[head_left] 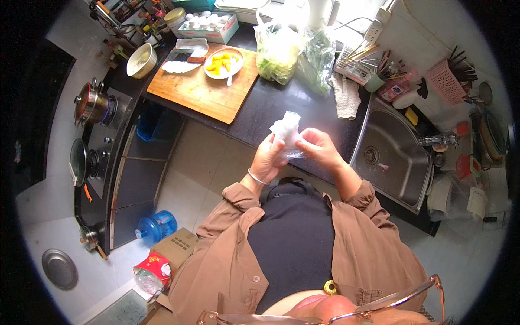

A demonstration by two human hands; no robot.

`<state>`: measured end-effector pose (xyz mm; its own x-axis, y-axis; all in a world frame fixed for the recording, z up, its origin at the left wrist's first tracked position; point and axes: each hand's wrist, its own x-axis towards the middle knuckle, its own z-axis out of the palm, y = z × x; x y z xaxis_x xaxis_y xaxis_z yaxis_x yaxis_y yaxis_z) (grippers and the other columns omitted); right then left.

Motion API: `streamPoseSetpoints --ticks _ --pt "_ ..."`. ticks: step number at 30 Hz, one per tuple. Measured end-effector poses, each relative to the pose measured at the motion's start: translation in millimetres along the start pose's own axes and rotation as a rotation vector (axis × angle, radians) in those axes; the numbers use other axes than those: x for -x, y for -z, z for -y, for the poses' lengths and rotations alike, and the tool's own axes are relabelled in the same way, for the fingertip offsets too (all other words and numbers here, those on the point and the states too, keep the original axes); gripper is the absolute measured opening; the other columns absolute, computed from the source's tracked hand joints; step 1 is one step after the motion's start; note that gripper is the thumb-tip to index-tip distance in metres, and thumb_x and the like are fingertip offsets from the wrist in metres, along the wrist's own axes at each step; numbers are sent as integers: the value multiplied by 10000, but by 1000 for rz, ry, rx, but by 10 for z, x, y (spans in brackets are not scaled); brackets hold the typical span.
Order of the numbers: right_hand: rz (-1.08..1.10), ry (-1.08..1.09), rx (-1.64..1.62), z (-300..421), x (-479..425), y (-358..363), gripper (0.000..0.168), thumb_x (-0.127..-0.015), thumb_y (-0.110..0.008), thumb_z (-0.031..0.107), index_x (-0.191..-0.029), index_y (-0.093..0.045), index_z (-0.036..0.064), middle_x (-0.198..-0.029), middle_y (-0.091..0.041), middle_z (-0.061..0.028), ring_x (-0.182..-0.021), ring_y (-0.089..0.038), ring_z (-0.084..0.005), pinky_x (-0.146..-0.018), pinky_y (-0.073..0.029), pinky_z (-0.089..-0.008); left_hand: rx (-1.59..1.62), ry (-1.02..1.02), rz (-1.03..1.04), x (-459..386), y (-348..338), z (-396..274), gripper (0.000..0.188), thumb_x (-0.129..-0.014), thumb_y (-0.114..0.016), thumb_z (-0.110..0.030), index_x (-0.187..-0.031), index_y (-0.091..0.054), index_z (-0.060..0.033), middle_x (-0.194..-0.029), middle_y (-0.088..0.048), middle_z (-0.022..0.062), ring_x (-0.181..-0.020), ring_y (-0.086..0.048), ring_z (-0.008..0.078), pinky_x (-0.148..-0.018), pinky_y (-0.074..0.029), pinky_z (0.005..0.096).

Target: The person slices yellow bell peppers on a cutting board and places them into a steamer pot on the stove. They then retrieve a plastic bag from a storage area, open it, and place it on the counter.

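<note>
Both hands grip a crumpled, translucent white plastic bag over the front edge of the dark countertop. My left hand wraps its lower left side, a pale bangle on the wrist. From the right, my right hand pinches the bag between thumb and fingers. Whether anything is inside the bag cannot be made out. Ahead and to the left lies a wooden cutting board. On it are a plate of yellow-orange chunks with a white spoon, and a cleaver with a wooden handle beside crumpled white wrapping.
Bagged leafy vegetables stand at the back, left of a white cloth. A steel sink is at right. Along the left, a gas stove carries a steel pot and a frying pan. A blue water jug lies on the floor.
</note>
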<state>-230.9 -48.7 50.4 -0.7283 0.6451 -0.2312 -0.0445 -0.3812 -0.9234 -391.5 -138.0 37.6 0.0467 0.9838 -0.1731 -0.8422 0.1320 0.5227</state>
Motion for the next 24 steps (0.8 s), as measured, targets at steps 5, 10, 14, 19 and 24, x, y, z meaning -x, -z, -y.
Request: streamPoseSetpoints --ticks 5,10,14,19,24 --pt "-56 41 128 -103 -2 73 162 -794 -679 98 -846 -534 49 -715 -565 24 -615 -501 -29 -519 -382 -167 -66 -194 -185 -59 -96 41 364 -882 -559 -215 -1199 -445 -76 -1044 -548 18 -907 -542 123 -739 -464 239" --pt "-19 334 304 146 182 -227 365 -728 -727 53 -1022 -517 2 -931 -573 -31 -833 -545 -83 -737 -452 -220 -340 -482 -557 -202 276 217 214 -870 -573 -104 -1030 -463 -15 -986 -547 62 -896 -536 121 -795 -451 254" --pt "60 551 613 176 168 -286 583 -661 -777 124 -1159 -501 2 -940 -542 -61 -838 -528 -131 -754 -455 -265 -378 -448 -563 -196 212 256 201 -860 -574 -88 -1006 -458 -12 -960 -548 67 -864 -538 122 -768 -457 257" --pt "-153 656 866 247 138 -372 562 -655 -767 193 -1135 -535 17 -926 -529 -108 -814 -550 -212 -717 -463 -298 -492 -473 -538 -207 232 334 204 -851 -583 -93 -980 -455 0 -931 -548 67 -847 -542 130 -739 -460 255" --pt "-137 801 1091 147 115 -344 454 -652 -715 134 -1081 -590 55 -1000 -542 -115 -905 -549 -264 -766 -468 -334 -486 -474 -526 -225 293 359 216 -847 -584 -83 -996 -456 6 -942 -554 79 -864 -539 131 -746 -458 263"
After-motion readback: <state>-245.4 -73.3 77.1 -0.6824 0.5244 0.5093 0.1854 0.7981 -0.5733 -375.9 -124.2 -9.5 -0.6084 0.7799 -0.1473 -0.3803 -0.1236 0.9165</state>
